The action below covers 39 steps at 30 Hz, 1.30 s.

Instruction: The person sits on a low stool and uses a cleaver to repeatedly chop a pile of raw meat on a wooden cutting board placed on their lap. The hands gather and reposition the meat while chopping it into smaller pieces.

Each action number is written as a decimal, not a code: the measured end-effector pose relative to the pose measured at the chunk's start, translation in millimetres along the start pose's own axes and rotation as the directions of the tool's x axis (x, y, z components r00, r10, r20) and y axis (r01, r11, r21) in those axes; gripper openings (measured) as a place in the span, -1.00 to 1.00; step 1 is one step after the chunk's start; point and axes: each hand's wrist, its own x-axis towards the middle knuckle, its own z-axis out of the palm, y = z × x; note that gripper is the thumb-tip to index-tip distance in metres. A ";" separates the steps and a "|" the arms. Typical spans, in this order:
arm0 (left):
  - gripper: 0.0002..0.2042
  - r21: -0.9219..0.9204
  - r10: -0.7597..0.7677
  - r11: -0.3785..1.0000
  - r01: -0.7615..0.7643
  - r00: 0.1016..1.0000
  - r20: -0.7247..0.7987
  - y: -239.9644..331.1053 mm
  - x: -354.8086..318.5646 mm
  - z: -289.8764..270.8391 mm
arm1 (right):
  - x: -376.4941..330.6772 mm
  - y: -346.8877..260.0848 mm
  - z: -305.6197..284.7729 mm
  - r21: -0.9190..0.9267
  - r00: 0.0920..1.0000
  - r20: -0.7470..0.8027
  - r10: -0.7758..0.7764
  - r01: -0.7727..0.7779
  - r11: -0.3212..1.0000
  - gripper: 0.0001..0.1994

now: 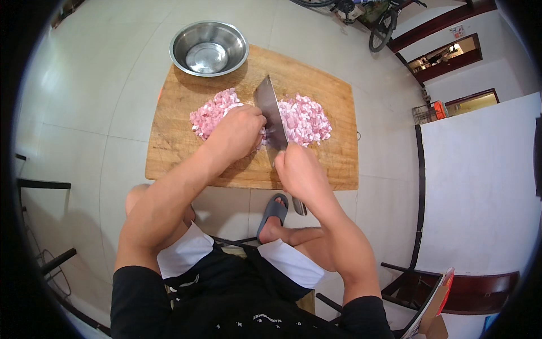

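A wooden cutting board [186, 161] lies in front of me with diced pink meat on it in two heaps. My right hand [302, 168] is wrapped round the handle of a cleaver [272, 113], whose broad blade stands upright between the heaps. Close against the blade's left side, my left hand [240, 127] is closed with curled knuckles over some of the meat, which its fingers mostly hide. The left meat heap [212, 116] spreads beyond that hand. To the right of the blade lies the other diced meat heap [305, 120].
At the board's far left corner sits a steel bowl [189, 48] with nothing in it. My sandalled foot [274, 217] rests on the tiled floor below the near edge. A white panel [474, 192] stands to the right, and a bicycle [384, 28] at the far right.
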 end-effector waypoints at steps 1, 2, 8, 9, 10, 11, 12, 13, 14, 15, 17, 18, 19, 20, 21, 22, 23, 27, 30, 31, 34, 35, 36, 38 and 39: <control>-0.87 -0.012 0.003 1.000 -0.003 1.000 0.005 -0.4 0.9 -1.8 | 8.2 0.8 4.5 -0.001 1.000 -0.027 -0.010 0.010 1.000 -0.66; -0.87 -0.016 0.009 1.000 -0.009 1.000 0.009 -0.4 0.5 -2.6 | 16.1 0.9 7.1 -0.002 0.998 -0.054 -0.021 0.020 1.000 -0.69; -0.87 -0.068 0.057 0.996 -0.053 0.996 0.067 -0.2 1.0 -6.2 | 51.4 11.4 16.3 0.035 0.991 -0.131 -0.035 0.040 0.999 -0.68; -0.87 -0.075 0.068 0.995 -0.062 0.994 0.082 -2.0 -1.6 -6.0 | 55.9 11.8 18.0 0.010 0.983 -0.169 -0.075 0.078 0.997 -0.67; -0.87 -0.082 0.079 0.994 -0.071 0.992 0.097 -3.3 -3.4 -6.8 | 59.4 14.0 14.4 0.142 0.997 -0.074 0.024 -0.014 0.990 -0.67; -0.86 -0.080 0.086 0.994 -0.078 0.991 0.102 -4.3 -3.9 -8.8 | 61.4 17.9 5.2 0.261 0.993 0.035 0.110 -0.115 0.958 -0.66; -0.85 -0.082 0.095 0.993 -0.087 0.990 0.105 -3.2 -3.4 -12.0 | 60.6 22.7 -5.3 0.361 0.971 0.152 0.183 -0.227 0.905 -0.66; -0.85 -0.083 0.105 0.992 -0.097 0.989 0.107 -2.4 -2.4 -14.4 | 63.9 41.2 -1.3 0.446 0.975 0.152 0.163 -0.215 0.869 -0.65; -0.83 -0.064 0.110 0.993 -0.103 0.987 0.120 -2.4 -2.2 -16.5 | 64.1 58.8 -1.0 0.476 0.974 0.160 0.158 -0.216 0.853 -0.67; -0.82 -0.049 0.117 0.993 -0.111 0.984 0.133 -2.6 -1.8 -17.2 | 61.9 69.8 -4.9 0.503 0.973 0.167 0.156 -0.220 0.836 -0.68; -0.79 -0.043 0.120 0.992 -0.116 0.984 0.128 -2.8 -4.0 -19.3 | 60.2 91.8 -8.5 0.564 0.968 0.179 0.174 -0.246 0.788 -0.71; -0.77 -0.053 0.121 0.992 -0.116 0.987 0.109 -2.8 -5.1 -20.8 | 57.7 94.3 -11.7 0.594 0.966 0.185 0.183 -0.258 0.762 -0.72; -0.76 -0.063 0.122 0.991 -0.117 0.988 0.090 -2.3 -5.5 -22.4 | 53.9 95.5 -14.5 0.582 0.963 0.174 0.206 -0.270 0.767 -0.73; -0.75 -0.050 0.112 0.993 -0.107 0.989 0.099 -0.8 -5.1 -24.9 | 48.4 95.8 -18.4 0.570 0.960 0.163 0.230 -0.281 0.772 -0.74; -0.74 -0.042 0.106 0.994 -0.102 0.989 0.106 0.9 -2.6 -25.4 | 41.0 93.0 -24.5 0.556 0.955 0.147 0.258 -0.295 0.777 -0.74; -0.73 -0.027 0.093 0.996 -0.091 0.989 0.115 1.4 -2.6 -27.3 | 33.4 81.1 -31.0 0.507 0.951 0.096 0.294 -0.301 0.807 -0.73; -0.74 -0.022 0.072 0.997 -0.070 0.990 0.120 1.3 -2.5 -27.1 | 24.7 70.3 -36.3 0.449 0.958 0.064 0.281 -0.279 0.849 -0.72; -0.81 -0.010 0.023 1.000 -0.022 0.991 0.130 3.9 -4.3 -27.4 | -6.8 40.3 -42.4 0.252 0.980 -0.031 0.195 -0.181 0.950 -0.68; -0.86 -0.003 0.038 0.999 -0.038 0.990 0.134 3.3 -2.9 -23.2 | -22.6 36.7 -34.4 0.160 0.997 -0.036 0.070 -0.064 0.985 -0.68; -0.87 0.002 0.045 0.999 -0.046 0.990 0.136 2.3 -3.0 -21.3 | -26.5 33.1 -32.7 0.144 0.999 -0.026 0.035 -0.031 0.989 -0.68; -0.88 -0.024 0.094 0.995 -0.093 0.993 0.066 2.2 -2.4 -17.5 | -29.5 23.8 -24.8 0.109 1.000 0.003 0.012 -0.012 0.994 -0.68; -0.89 -0.022 0.088 0.996 -0.086 0.993 0.074 3.8 -1.7 -17.0 | -29.7 24.6 -22.1 0.099 1.000 0.000 0.006 -0.006 0.995 -0.67; -0.90 -0.020 0.079 0.997 -0.078 0.994 0.081 5.7 -1.1 -16.4 | -29.4 24.9 -19.9 0.090 1.000 0.000 -0.001 0.001 0.996 -0.67; -0.91 -0.019 0.085 0.996 -0.084 0.993 0.077 5.2 -0.4 -14.0 | -27.9 23.8 -19.2 0.074 0.999 0.030 -0.010 0.007 0.997 -0.66; -0.91 -0.021 0.098 0.995 -0.097 0.993 0.068 2.9 -1.1 -10.1 | -27.3 22.2 -19.5 0.069 0.998 0.064 -0.010 0.006 0.998 -0.65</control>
